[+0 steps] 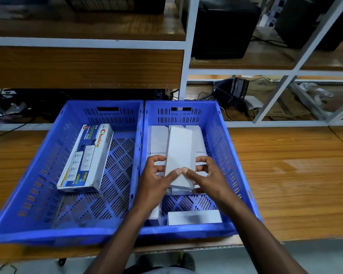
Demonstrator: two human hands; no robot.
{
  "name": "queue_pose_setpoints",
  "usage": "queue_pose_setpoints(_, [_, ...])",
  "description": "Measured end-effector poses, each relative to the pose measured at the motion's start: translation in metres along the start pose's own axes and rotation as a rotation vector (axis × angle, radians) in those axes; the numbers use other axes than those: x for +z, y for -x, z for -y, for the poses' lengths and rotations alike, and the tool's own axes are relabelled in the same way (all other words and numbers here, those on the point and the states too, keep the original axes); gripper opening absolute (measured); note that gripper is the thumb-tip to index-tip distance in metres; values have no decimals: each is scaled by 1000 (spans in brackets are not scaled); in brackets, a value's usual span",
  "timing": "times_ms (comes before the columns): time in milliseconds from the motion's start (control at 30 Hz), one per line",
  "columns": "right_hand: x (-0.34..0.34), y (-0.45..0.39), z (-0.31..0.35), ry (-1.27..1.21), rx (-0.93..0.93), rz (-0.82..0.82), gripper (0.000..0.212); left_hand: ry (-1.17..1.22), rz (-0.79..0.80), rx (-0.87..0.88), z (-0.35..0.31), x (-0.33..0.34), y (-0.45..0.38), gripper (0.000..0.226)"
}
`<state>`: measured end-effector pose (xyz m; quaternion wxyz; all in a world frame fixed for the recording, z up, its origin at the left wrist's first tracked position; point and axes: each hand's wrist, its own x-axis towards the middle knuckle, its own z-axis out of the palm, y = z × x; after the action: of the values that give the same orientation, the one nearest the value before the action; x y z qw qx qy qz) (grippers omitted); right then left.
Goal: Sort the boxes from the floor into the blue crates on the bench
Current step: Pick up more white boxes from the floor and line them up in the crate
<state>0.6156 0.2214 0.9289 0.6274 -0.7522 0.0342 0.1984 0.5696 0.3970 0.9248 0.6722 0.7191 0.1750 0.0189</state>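
Two hands meet over the right crate (222, 133) on a wooden table (285, 175), both grasping one long white box (178, 155). The left hand (154, 182) curls its fingers (156, 160) round the box's left edge, and the right hand (208, 177) curls its fingers (202, 160) round the right edge; the two thumbs touch on the top face near the box's near end. The box lies lengthwise, its far end toward the back wall, on top of other white boxes (158, 141) that sit side by side in the far half of the crate. One more white box (194, 217) lies crosswise against the near wall, and another small one (155, 213) shows just beside the left forearm. The left crate (34, 175), touching the right one along their shared sides, holds a single printed box (85, 159) marked "Choice", lying flat at a slight angle in its far left part. Behind the table, white-framed shelves (188, 56) carry dark equipment (222, 30) and cables.
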Motion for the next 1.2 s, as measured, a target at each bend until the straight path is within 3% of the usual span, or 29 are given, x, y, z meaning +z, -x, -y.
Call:
queue_pose_setpoints(300, [18, -87, -18, 171, 108, -24, 57, -107, 34, -24, 5, -10, 1, 63])
queue_pose_setpoints(533, [59, -170, -29, 289, 139, -51, 58, -114, 80, -13, 9, -4, 17, 29])
queue_pose_setpoints(733, [85, -196, -32, 423, 49, -99, 66, -105, 99, -44, 10, 4, 33, 20])
queue_pose_setpoints(967, [86, -186, -45, 522, -98, -38, 75, -113, 104, -51, 13, -2, 32, 12])
queue_pose_setpoints(1200, [84, -191, -52, 535, -166, -91, 60, -150, 124, -48, 12, -6, 26, 10])
